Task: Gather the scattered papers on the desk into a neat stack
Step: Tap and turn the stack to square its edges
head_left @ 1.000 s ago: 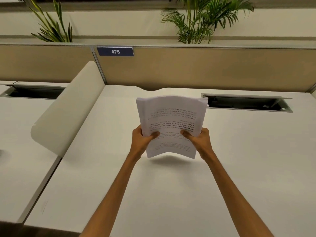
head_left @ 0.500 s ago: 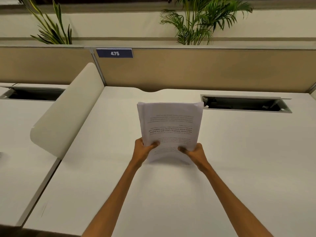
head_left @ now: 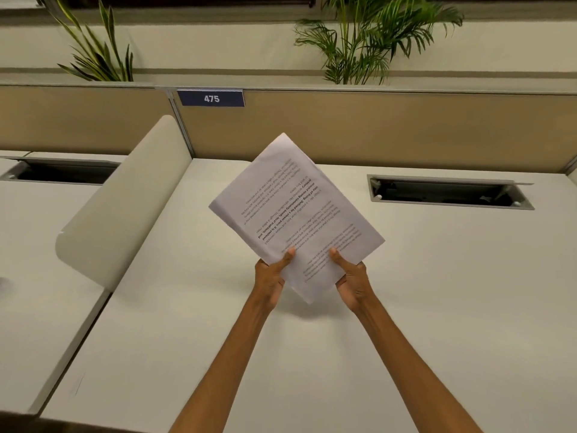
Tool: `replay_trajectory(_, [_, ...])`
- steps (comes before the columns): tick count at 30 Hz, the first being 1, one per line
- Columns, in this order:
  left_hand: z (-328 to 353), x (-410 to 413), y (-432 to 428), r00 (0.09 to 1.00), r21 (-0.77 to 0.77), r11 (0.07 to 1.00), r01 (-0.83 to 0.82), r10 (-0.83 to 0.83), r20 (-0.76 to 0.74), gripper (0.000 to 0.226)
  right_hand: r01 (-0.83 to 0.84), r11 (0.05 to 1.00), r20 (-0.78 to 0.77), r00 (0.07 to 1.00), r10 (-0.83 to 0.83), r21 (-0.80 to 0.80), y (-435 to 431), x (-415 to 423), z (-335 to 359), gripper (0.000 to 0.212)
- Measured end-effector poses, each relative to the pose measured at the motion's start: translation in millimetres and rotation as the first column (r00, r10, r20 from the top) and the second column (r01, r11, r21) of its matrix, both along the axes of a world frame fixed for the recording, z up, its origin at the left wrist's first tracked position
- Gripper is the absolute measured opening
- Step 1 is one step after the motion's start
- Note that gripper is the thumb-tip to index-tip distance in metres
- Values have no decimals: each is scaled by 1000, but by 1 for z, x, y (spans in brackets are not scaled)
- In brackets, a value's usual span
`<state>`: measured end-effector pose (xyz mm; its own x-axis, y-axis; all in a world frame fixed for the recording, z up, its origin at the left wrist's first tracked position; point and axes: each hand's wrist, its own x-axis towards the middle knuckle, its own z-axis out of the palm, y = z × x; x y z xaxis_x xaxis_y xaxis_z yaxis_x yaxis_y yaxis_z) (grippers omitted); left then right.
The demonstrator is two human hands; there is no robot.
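A stack of white printed papers (head_left: 293,214) is held above the white desk (head_left: 437,307), turned diagonally so one corner points down near the desk surface. My left hand (head_left: 271,276) grips the stack's lower left edge with the thumb on top. My right hand (head_left: 351,279) grips the lower right edge the same way. The text on the top sheet faces away from me, upside down. No loose sheets show elsewhere on the desk.
A curved white divider panel (head_left: 125,207) stands at the desk's left side. An open cable tray slot (head_left: 449,192) lies at the back right. A tan partition (head_left: 406,129) with a "475" label (head_left: 211,98) closes off the back, with plants behind it.
The stack has been rotated from upright, with its bottom edge at the desk, to a diagonal tilt with one corner down. Both hands kept their grip.
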<state>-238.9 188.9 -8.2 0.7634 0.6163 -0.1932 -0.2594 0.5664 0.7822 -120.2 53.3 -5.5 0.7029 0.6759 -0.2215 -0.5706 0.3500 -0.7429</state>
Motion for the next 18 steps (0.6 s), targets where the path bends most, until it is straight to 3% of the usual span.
replay_trajectory(7, [18, -46, 70, 999, 120, 992, 30, -24, -47, 54, 30, 982, 258, 966, 21, -189, -23, 41, 8, 32])
replay_trajectory(10, [26, -64, 90, 979, 241, 965, 103, -55, -198, 51, 4, 966, 290, 954, 73, -257, -31, 55, 11, 35])
replay_trajectory(15, [34, -61, 88, 884, 442, 840, 313, -87, -460, 54, -56, 926, 372, 905, 205, -372, -35, 63, 22, 41])
replay_trajectory(18, [36, -48, 75, 907, 430, 877, 212, -12, -422, 43, -24, 911, 390, 899, 200, -412, -33, 59, 25, 37])
